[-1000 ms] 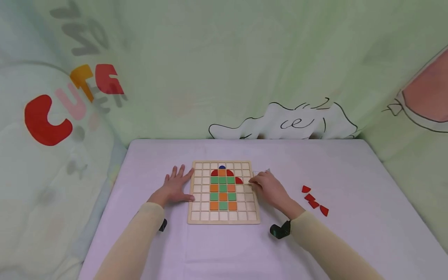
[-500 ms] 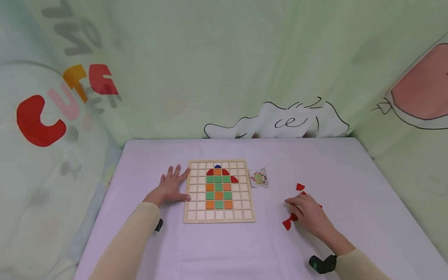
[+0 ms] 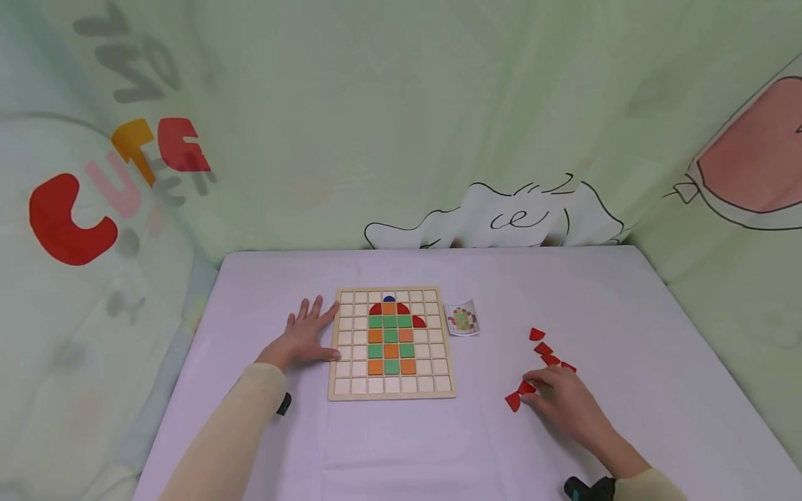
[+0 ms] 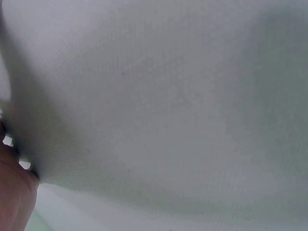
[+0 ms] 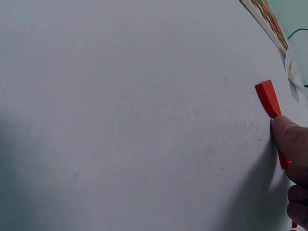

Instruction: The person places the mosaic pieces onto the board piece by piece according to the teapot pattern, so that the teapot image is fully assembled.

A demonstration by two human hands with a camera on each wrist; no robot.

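My left hand [image 3: 303, 339] is spread beside the wooden grid board [image 3: 401, 397], with its thumb and index fingertips at the left edge. In the grid, orange and green square tiles [image 3: 391, 335] form a block, with red quarter-circle tiles [image 3: 419, 322] around its top and a blue half-round tile [image 3: 389, 299] above. To the right, my right hand [image 3: 567, 407] pinches a red quarter-circle tile [image 3: 527, 387] between thumb and index finger on the table. Another red tile [image 5: 268, 98] lies just past the thumb in the right wrist view. The left wrist view shows mostly blurred cloth.
A small picture card [image 3: 462, 319] lies against the board's right side. More loose red tiles [image 3: 543, 348] trail behind my right hand. The purple-white tablecloth [image 3: 401, 445] reaches back to a green printed curtain [image 3: 301, 139].
My right hand has left the board's right edge, uncovering the card, and come down right to the loose red tiles, closing on one. The left hand stays beside the board.
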